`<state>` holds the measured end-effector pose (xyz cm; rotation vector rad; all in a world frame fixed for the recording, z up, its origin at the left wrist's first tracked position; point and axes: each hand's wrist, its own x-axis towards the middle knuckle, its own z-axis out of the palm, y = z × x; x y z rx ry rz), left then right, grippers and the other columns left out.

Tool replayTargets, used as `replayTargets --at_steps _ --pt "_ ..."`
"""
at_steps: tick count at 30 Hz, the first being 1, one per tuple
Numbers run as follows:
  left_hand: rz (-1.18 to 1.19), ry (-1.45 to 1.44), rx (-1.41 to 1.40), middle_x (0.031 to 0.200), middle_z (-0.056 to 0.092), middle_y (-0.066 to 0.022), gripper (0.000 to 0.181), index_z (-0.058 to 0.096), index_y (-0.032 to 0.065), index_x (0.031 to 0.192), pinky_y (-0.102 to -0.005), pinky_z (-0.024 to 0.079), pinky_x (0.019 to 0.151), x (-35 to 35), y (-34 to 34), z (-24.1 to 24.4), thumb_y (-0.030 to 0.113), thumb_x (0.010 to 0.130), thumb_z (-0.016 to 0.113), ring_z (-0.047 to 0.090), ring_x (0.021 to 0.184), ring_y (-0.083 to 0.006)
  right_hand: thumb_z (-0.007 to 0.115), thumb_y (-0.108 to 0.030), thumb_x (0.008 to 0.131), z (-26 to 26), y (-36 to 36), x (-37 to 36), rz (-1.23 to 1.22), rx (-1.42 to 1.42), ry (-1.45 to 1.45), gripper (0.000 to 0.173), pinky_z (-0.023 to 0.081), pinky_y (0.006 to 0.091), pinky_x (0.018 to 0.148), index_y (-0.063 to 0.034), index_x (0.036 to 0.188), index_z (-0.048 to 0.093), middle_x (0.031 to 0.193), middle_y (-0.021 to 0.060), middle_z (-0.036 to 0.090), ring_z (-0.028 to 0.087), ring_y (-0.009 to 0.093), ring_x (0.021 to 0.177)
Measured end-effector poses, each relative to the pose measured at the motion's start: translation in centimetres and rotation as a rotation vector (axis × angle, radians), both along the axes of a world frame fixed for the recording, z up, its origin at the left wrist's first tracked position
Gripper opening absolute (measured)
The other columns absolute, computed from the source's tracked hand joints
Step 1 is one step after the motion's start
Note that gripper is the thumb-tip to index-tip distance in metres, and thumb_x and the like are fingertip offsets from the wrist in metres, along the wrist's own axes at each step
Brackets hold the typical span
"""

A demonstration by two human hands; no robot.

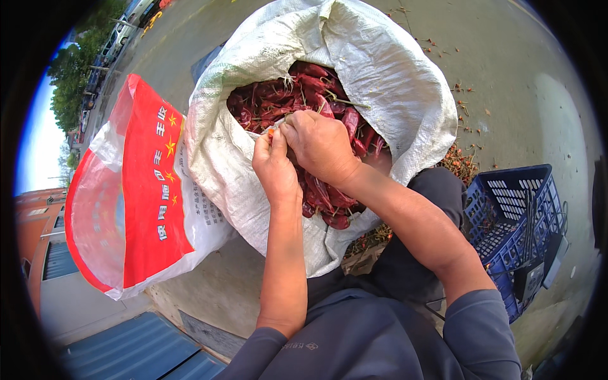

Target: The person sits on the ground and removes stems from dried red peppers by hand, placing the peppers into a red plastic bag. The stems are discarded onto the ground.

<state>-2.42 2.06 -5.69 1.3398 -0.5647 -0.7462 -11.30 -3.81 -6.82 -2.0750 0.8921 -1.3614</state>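
Observation:
A white woven sack stands before me, its mouth rolled wide, holding dried red chillies, some with stems. Over the opening, my left hand and my right hand meet at the fingertips. A small orange piece, perhaps the stem end of a chilli, shows in the pinch of my left thumb and forefinger. My right fingers are curled in against that pinch, and what lies inside them is hidden. Chillies also show beneath my wrists, near the sack's front rim.
On the left, a red and white plastic sack bearing writing stands open against the woven one. A blue plastic crate is at my right, with a dark device on its side. Chilli stems lie scattered and heaped on the concrete ground.

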Motion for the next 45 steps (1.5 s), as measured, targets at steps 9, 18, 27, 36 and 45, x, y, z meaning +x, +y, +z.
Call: replayTargets --at_steps 9,18,27,36,45 --pt "-0.241 0.228 -0.294 0.08 0.059 -0.0013 0.015 0.061 0.0042 0.1 -0.0229 0.039 0.056 1.5 -0.4 0.0 0.018 0.105 0.058 0.047 0.061 -0.008 0.059 -0.019 0.103 2.1 -0.6 -0.5 0.567 1.069 -0.643 0.021 0.042 0.0246 0.051 -0.0012 0.094 0.063 0.075 0.0034 0.065 0.056 0.01 0.057" --pt "-0.359 0.556 -0.32 0.08 0.061 -0.0044 0.02 0.062 0.0041 0.102 -0.0242 0.043 0.055 2.8 0.9 -1.3 0.024 0.105 0.058 0.053 0.062 -0.0122 0.056 -0.016 0.105 0.9 -1.0 -0.9 0.73 1.223 -0.618 0.019 0.037 0.0203 0.045 -0.0026 0.091 0.06 0.074 0.0045 0.064 0.05 0.005 0.052" --pt "-0.22 0.374 -0.26 0.081 0.06 -0.004 0.012 0.059 0.0051 0.1 -0.0259 0.043 0.055 2.4 1.1 -1.1 0.016 0.105 0.056 0.053 0.062 -0.0133 0.057 -0.016 0.104 0.6 -0.3 -0.2 0.716 1.048 -0.577 0.019 0.045 0.0244 0.053 -0.0006 0.093 0.061 0.073 0.004 0.063 0.056 0.01 0.059" --pt "-0.171 0.484 -0.22 0.1 0.067 -0.0107 0.006 0.056 0.0048 0.102 -0.0345 0.058 0.081 5.8 0.3 -3.5 0.01 0.104 0.054 0.067 0.093 -0.0194 0.063 -0.022 0.102 3.1 -2.0 -3.0 0.989 1.07 -0.644 0.017 0.032 0.02 0.043 -0.006 0.1 0.066 0.077 0.0012 0.063 0.043 0.003 0.052" --pt "-0.223 -1.33 0.472 0.109 0.073 -0.023 0.038 0.071 0.0079 0.123 -0.0464 0.054 0.091 11.9 -11.7 -3.5 0.016 0.086 0.068 0.069 0.104 -0.0398 0.074 -0.015 0.086 4.2 -11.9 -13.6 -0.973 -0.236 0.279 0.036 0.046 0.0475 0.102 -0.0175 0.122 0.071 0.134 0.0136 0.059 0.053 0.032 0.126"
